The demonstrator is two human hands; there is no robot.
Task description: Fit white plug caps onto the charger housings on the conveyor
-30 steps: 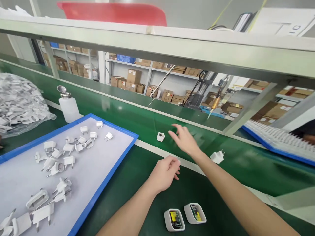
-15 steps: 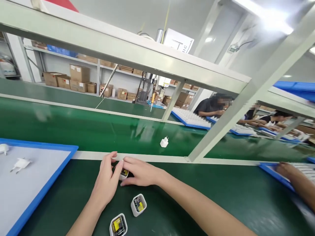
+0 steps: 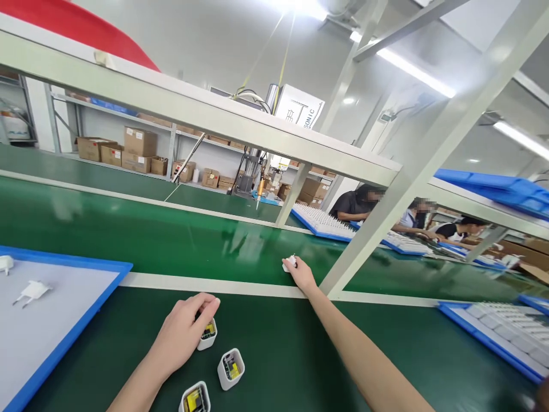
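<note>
My right hand (image 3: 302, 274) reaches over the white rail onto the green conveyor belt. Its fingers are closed around a white two-pin plug piece (image 3: 288, 265), partly covered by the fingertips. My left hand (image 3: 186, 323) is on the near green surface with bent fingers. Between its thumb and fingers is a white charger housing (image 3: 207, 336), open at the top, with yellow and black parts inside; the hand hides part of it. Close by stand two similar charger housings, one (image 3: 230, 369) to the right and another (image 3: 194, 399) at the bottom edge.
A blue-edged tray (image 3: 64, 320) at left holds white two-pin plug pieces (image 3: 32, 292). A slanted metal post (image 3: 369, 229) rises beside my right forearm. Another blue-edged tray (image 3: 493, 337) lies at right. Several people sit across the belt near loaded trays (image 3: 321, 222).
My right hand has left the housing beside my left hand and moved right and forward to the plug piece on the belt. My left hand stays at the housing. The view has shifted slightly.
</note>
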